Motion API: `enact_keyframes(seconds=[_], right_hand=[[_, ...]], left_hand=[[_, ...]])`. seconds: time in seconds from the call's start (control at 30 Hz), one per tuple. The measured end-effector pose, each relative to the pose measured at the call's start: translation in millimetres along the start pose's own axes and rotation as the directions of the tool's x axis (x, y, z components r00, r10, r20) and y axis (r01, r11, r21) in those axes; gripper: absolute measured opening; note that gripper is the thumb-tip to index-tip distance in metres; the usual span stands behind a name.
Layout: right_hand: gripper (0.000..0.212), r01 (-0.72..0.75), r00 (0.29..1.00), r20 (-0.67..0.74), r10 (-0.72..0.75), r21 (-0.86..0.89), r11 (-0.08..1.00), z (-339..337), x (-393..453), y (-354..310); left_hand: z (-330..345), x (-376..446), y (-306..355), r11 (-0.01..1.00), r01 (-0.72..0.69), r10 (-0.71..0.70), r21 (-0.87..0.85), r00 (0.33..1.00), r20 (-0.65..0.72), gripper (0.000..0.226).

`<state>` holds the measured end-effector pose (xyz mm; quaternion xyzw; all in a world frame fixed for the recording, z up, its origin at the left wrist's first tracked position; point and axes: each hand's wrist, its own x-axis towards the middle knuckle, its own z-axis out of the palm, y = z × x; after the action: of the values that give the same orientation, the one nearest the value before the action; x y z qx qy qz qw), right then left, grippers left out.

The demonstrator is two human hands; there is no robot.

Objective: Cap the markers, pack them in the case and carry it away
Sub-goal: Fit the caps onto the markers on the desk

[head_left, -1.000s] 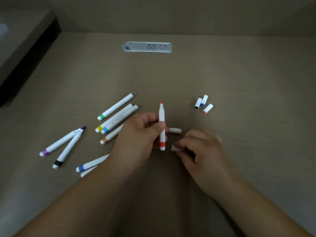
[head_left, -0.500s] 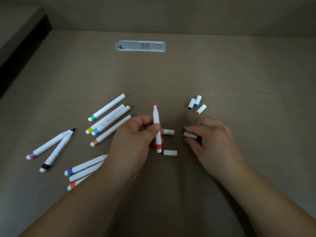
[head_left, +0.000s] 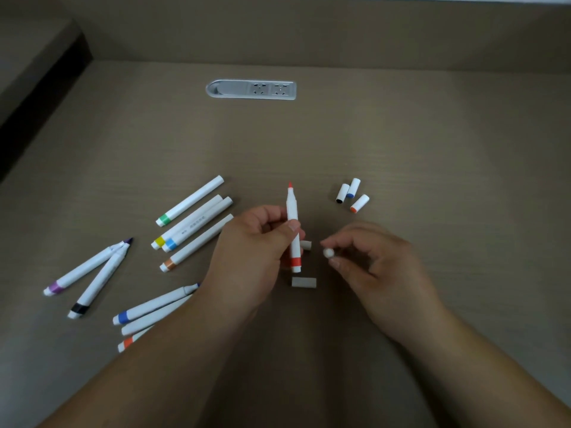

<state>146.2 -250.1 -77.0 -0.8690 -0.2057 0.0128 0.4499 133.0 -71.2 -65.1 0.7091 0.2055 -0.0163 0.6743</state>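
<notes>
Head view, left to right across the desk [head_left: 432, 149]. Toward the left edge lie an uncapped purple marker [head_left: 88, 266] and an uncapped black marker [head_left: 100, 278], tips meeting. Next come four capped markers, green [head_left: 190, 200], yellow [head_left: 187, 222], light blue [head_left: 197, 225] and brown [head_left: 196, 244]; nearer the front edge an uncapped blue marker [head_left: 156, 304] and two more partly hidden by the forearm. Left hand [head_left: 250, 257] grips the uncapped red marker [head_left: 293, 227] upright, tip away. Two loose caps [head_left: 303, 282] lie just beside it. Right hand [head_left: 374, 264] pinches a white cap [head_left: 328, 252] between thumb and forefinger, apart from the marker. Three banded caps [head_left: 352, 194] lie beyond. Judged progress: early; several markers remain uncapped, and no case is in view.
</notes>
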Motion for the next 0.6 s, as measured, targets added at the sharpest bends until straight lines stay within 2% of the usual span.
enact_keyframes(seconds=[0.07, 0.13, 0.23, 0.33, 0.4, 0.47, 0.6], right_hand=[[0.015, 0.102, 0.995, 0.033, -0.097, -0.206, 0.973, 3.2, 2.9, 10.0], [0.019, 0.131, 0.991, 0.058, -0.118, -0.340, 0.931, 7.3, 4.1, 18.6], [0.023, 0.121, 0.993, 0.044, -0.113, -0.308, 0.944, 8.2, 4.3, 20.0], [0.023, 0.044, 0.994, -0.091, -0.060, -0.163, 0.986, -3.5, 12.8, 18.6], [0.024, -0.017, 0.986, -0.166, -0.021, -0.225, 0.974, -12.8, 25.4, 26.7], [0.028, -0.045, 0.983, -0.183, -0.022, -0.353, 0.935, -17.9, 39.0, 36.8], [0.025, -0.002, 0.993, -0.102, -0.060, -0.517, 0.856, -18.7, 51.9, 45.1]], left_hand=[[0.5, 0.0, 0.6, 1.000, 0.001, -0.001, -0.002, 1.000, -0.006, 0.015], [1.1, -0.8, 1.0, 1.000, 0.005, -0.005, -0.016, 1.000, -0.009, 0.016], [-0.2, -2.0, 1.7, 0.999, 0.016, -0.017, -0.036, 1.000, -0.015, 0.017], [-3.4, -2.5, 2.2, 0.999, 0.018, -0.019, -0.036, 1.000, -0.013, 0.017], [-4.8, -2.6, 2.6, 0.999, 0.021, -0.021, -0.042, 1.000, -0.014, 0.017], [-5.0, -3.3, 3.4, 0.999, 0.018, -0.018, -0.045, 1.000, -0.018, 0.016], [-3.4, -5.7, 6.1, 0.999, 0.010, -0.010, -0.048, 1.000, -0.005, 0.016]])
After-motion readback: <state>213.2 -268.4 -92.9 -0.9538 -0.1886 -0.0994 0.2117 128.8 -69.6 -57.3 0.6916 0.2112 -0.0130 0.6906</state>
